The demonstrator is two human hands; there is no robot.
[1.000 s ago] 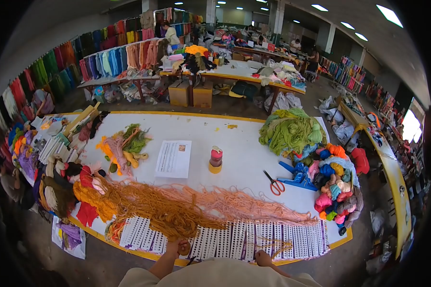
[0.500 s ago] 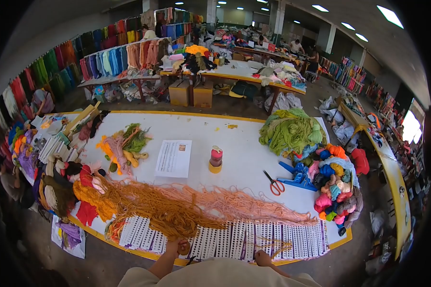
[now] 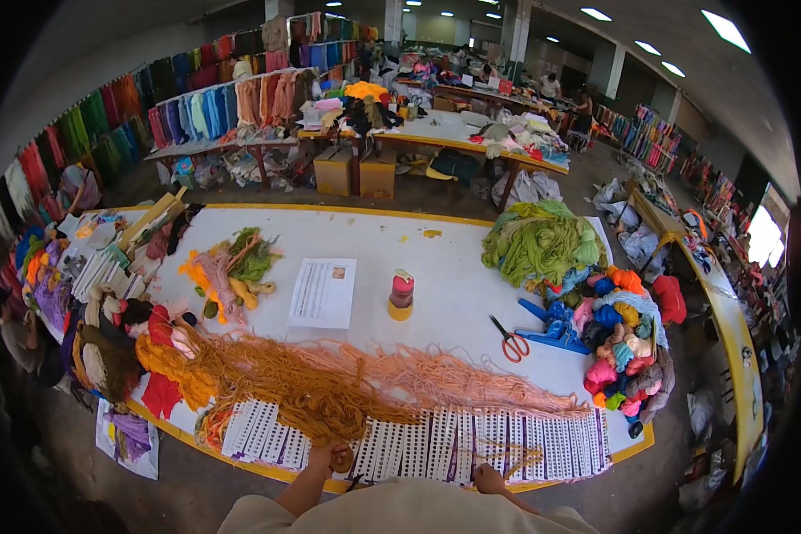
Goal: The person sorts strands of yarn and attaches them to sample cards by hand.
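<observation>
Brown yarn (image 3: 316, 392) lies in a long loose heap beside pink yarn (image 3: 472, 384). At the heap's near end, my left hand (image 3: 327, 456) is closed on a strand bundle of the brown yarn. My right hand (image 3: 488, 478) is closed at the table's front edge, near the perforated white cards (image 3: 409, 449); what it holds, if anything, is too small to make out. A few tan strands (image 3: 518, 458) lie across the cards, just right of that hand. A dark, thin object (image 3: 355, 481) rests between my hands by the edge.
Red-handled scissors (image 3: 511, 342) lie near a blue plastic piece (image 3: 556, 329). A printed sheet (image 3: 323, 294) and a thread cone (image 3: 401, 295) stand mid-table. Green yarn (image 3: 543, 245) and colored skeins (image 3: 627, 334) fill the right; more yarn (image 3: 107, 356) is at the left.
</observation>
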